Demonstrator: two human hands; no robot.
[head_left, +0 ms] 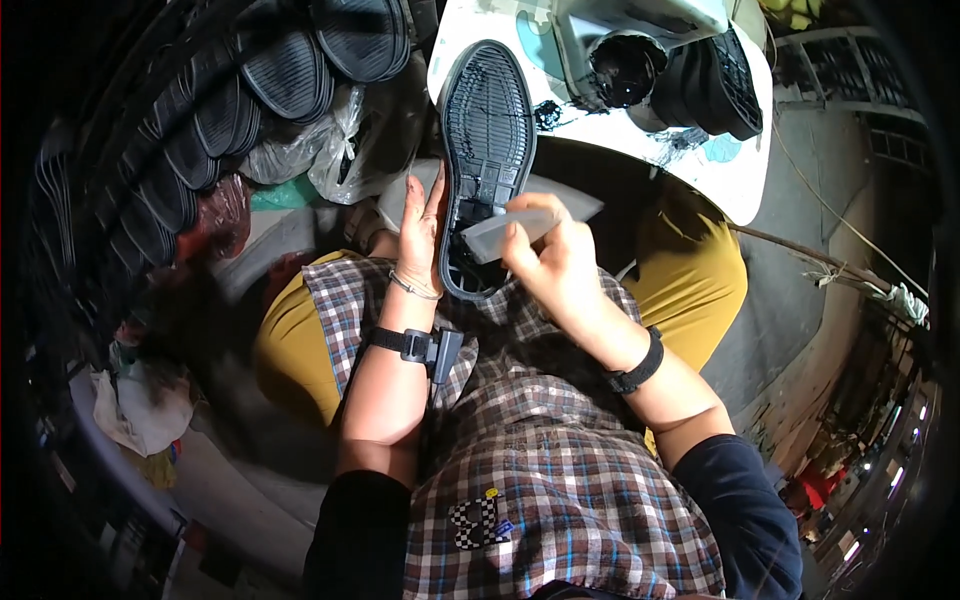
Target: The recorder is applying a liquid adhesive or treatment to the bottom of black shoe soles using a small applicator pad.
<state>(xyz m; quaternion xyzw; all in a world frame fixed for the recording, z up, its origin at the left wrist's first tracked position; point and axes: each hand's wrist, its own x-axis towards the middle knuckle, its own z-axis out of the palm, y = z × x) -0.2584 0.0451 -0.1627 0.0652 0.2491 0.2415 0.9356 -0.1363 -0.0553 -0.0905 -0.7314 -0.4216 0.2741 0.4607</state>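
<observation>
A black shoe sole (pixel 487 120) is tilted over my lap, its ridged inner face toward me and its toe end leaning on the white table. My left hand (pixel 422 222) supports the sole along its left edge, part of the fingers hidden behind it. My right hand (pixel 558 245) pinches a translucent, flat scraper-like piece (pixel 490 238), slightly blurred, over the heel part of the sole. Dark wet-looking patches show on the sole's middle and heel; the scraper and right fingers partly cover that area.
On the white table (pixel 640 152) stand a white container (pixel 660 22) with a black-coated round opening (pixel 627 70) and several black soles (pixel 715 85). Stacks of black soles (pixel 280 75) line the left, beside plastic bags (pixel 340 145). A rod (pixel 815 258) runs at the right.
</observation>
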